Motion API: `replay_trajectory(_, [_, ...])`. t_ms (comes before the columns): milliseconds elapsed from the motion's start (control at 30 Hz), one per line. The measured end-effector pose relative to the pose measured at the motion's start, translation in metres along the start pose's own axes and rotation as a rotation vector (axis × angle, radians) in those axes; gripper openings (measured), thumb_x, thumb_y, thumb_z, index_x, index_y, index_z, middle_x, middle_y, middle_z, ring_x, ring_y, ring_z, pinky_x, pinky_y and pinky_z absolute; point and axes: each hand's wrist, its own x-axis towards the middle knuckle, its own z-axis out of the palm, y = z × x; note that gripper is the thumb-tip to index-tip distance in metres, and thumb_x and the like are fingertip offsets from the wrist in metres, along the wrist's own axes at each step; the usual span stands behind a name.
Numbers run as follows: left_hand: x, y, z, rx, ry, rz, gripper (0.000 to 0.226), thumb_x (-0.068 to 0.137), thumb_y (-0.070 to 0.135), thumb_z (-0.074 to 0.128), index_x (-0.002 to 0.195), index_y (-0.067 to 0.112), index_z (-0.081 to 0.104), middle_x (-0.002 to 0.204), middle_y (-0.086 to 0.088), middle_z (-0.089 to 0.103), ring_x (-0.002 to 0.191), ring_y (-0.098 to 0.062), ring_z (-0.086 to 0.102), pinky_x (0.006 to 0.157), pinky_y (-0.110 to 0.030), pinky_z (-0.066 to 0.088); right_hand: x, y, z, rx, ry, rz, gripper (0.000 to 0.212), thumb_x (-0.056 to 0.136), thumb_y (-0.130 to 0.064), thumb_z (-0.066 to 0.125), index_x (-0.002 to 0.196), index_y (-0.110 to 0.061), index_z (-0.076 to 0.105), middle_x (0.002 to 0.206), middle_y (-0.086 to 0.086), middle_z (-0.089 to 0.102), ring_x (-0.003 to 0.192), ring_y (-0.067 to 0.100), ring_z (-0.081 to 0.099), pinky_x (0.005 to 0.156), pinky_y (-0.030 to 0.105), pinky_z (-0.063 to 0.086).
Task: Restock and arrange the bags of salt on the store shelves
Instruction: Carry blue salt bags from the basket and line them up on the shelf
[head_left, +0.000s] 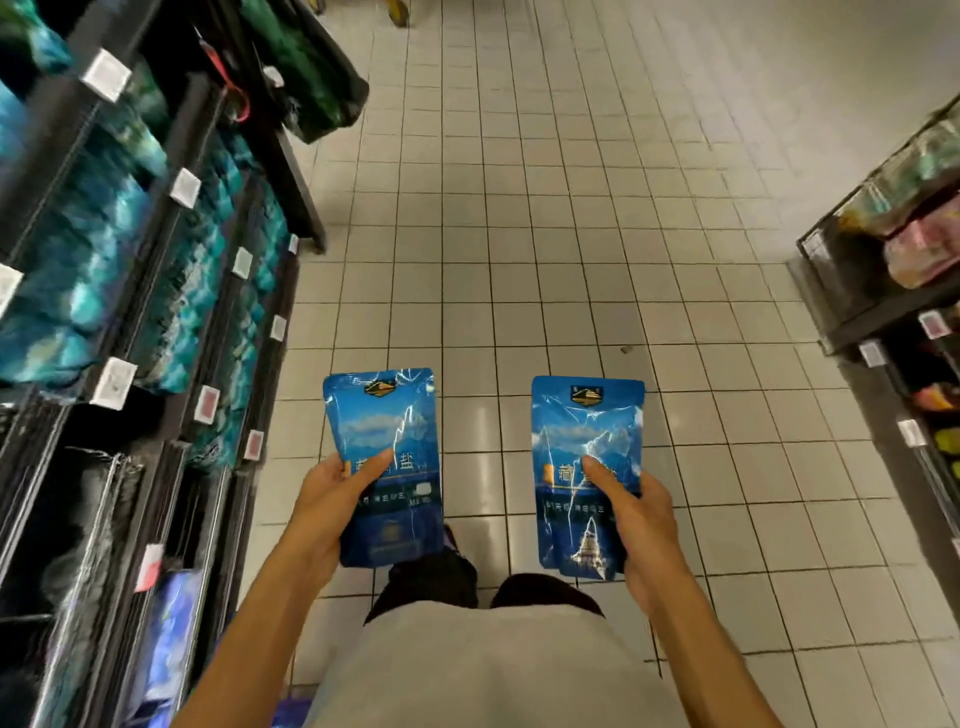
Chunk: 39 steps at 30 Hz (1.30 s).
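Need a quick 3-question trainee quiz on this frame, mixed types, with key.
1. True or false: the left hand and the right hand each grip one blue salt bag.
2. The stocked shelves of teal bags stand on the person's: A) left B) right
3. Fill in: both held bags hang over the white tiled ____.

Key: 1 true; 2 A; 3 floor. Held bags: left bag, right bag.

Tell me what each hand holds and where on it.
Left hand holds one blue salt bag by its lower left edge; right hand holds another blue bag by its lower right edge.
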Motion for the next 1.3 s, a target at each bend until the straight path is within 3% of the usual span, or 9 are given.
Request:
replay_trajectory(133, [0.054,0.054,0.004,0.043,-0.034,0.013,0.040,0.085,0.034,0.077,0.120,0.019,0.067,0.105,-0.003,0.079,0.093,-0.022,0.077,0.072,-0.038,0.062,0.044,-0.042,0.029,0.042,0.037,-0.001,0.041,0.066,-0.049,0.082,0.100,-0.029,0.073,0.097,0.002,0.079,0.091,0.025,0.077,0.075,0.045,0.063])
replay_trajectory(300, [0.120,0.113,0.022,0.073,-0.016,0.034,0.035,0.089,0.033,0.075,0.119,0.016,0.068,0.103,-0.005,0.080,0.091,-0.025,0.077,0.078,-0.043,0.062,0.110,-0.087,0.052,0.066,0.051,0.001,0.030,0.082,-0.037,0.079,0.108,-0.024,0.072,0.096,0.004,0.079,0.086,0.025,0.077,0.064,0.038,0.062])
replay_trajectory(467, [0.188,0.162,0.048,0.081,0.014,0.058,0.032,0.089,0.034,0.074,0.116,0.018,0.069,0.102,-0.004,0.080,0.090,-0.025,0.078,0.077,-0.043,0.062,0.199,-0.133,0.067,0.076,0.019,0.007,0.029,0.083,-0.037,0.079,0.108,-0.024,0.071,0.096,0.004,0.080,0.084,0.025,0.078,0.060,0.035,0.061])
replay_trajectory(667, [0.260,0.212,0.087,-0.043,0.146,0.089,0.024,0.082,0.036,0.079,0.102,0.023,0.076,0.099,-0.005,0.080,0.084,-0.024,0.078,0.062,-0.035,0.062,0.316,-0.200,0.086,0.024,-0.091,0.017,0.032,0.086,-0.033,0.077,0.114,-0.021,0.069,0.098,0.005,0.079,0.087,0.025,0.078,0.065,0.037,0.061])
replay_trajectory(800, [0.288,0.244,0.105,-0.149,0.226,0.097,0.032,0.078,0.036,0.080,0.106,0.022,0.076,0.102,-0.007,0.080,0.087,-0.028,0.078,0.075,-0.043,0.061,0.373,-0.248,0.108,-0.070,-0.195,0.006,0.031,0.087,-0.036,0.077,0.114,-0.024,0.069,0.097,0.003,0.080,0.085,0.022,0.078,0.062,0.034,0.060])
replay_trajectory(900, [0.303,0.265,0.108,-0.217,0.278,0.113,0.032,0.078,0.033,0.079,0.108,0.021,0.075,0.104,-0.007,0.079,0.088,-0.027,0.078,0.075,-0.040,0.061,0.407,-0.277,0.131,-0.109,-0.263,0.005,0.030,0.086,-0.038,0.077,0.113,-0.026,0.068,0.097,0.001,0.080,0.086,0.022,0.078,0.065,0.036,0.061])
replay_trajectory(1000, [0.315,0.283,0.102,-0.253,0.333,0.130,0.035,0.070,0.037,0.081,0.102,0.025,0.078,0.105,-0.006,0.079,0.090,-0.025,0.078,0.068,-0.035,0.062,0.434,-0.294,0.161,-0.154,-0.336,0.003,0.032,0.086,-0.039,0.077,0.114,-0.027,0.068,0.100,0.001,0.079,0.089,0.022,0.077,0.073,0.041,0.062])
replay_trajectory(1300, [0.357,0.327,0.036,-0.406,0.514,0.156,0.025,0.074,0.033,0.080,0.098,0.026,0.079,0.103,-0.007,0.080,0.084,-0.025,0.078,0.062,-0.035,0.062,0.490,-0.333,0.302,-0.275,-0.559,0.018,0.029,0.087,-0.034,0.075,0.113,-0.022,0.068,0.100,0.005,0.079,0.089,0.025,0.077,0.071,0.042,0.064])
